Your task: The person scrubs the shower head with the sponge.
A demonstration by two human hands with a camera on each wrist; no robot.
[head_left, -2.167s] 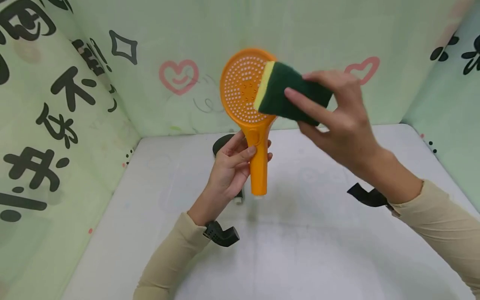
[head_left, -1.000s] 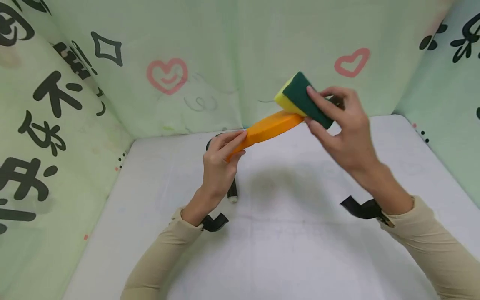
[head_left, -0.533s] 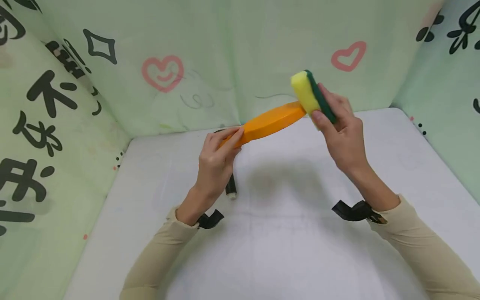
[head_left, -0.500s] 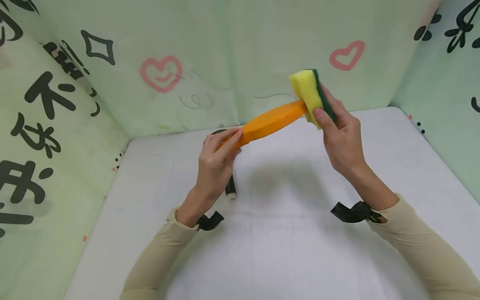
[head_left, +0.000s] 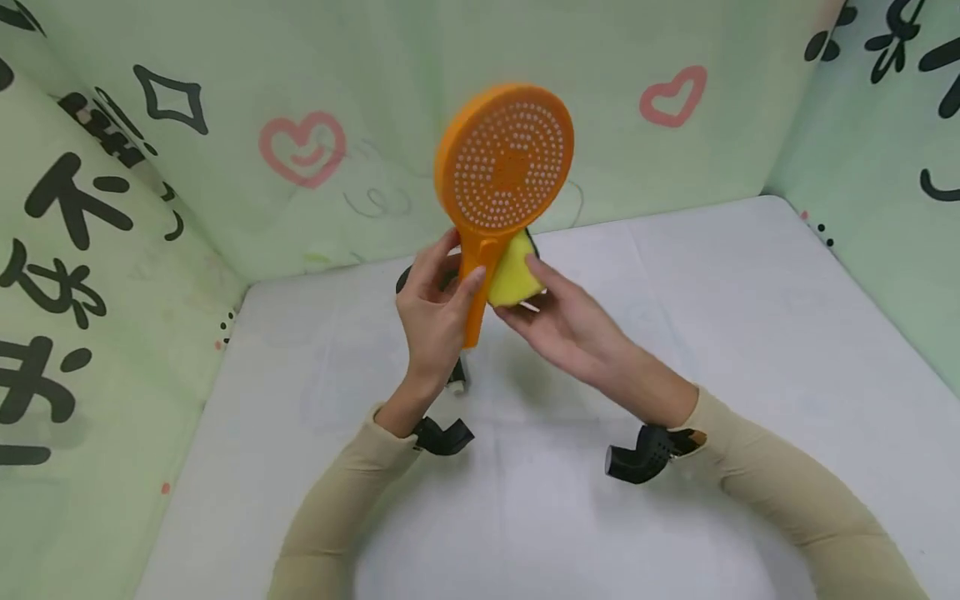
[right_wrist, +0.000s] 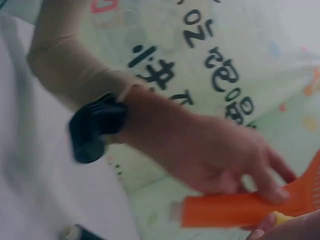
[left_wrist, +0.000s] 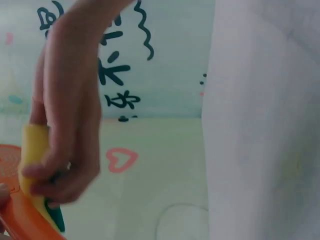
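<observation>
Black brush-style characters on the green walls, too cut off to read; orange shower head [head_left: 504, 171] upright, long axis vertical, holed face twd camera, above the white table [head_left: 750, 333]; left hand [head_left: 435, 312] wraps its handle; right hand [head_left: 566, 321] pinches yellow sponge [head_left: 513, 271] against the handle's right side.

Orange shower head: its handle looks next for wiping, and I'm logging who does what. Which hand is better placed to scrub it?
Probably the right hand: it pinches the sponge against the orange shower head at its neck, while the left hand grips the handle, holding it upright.
</observation>
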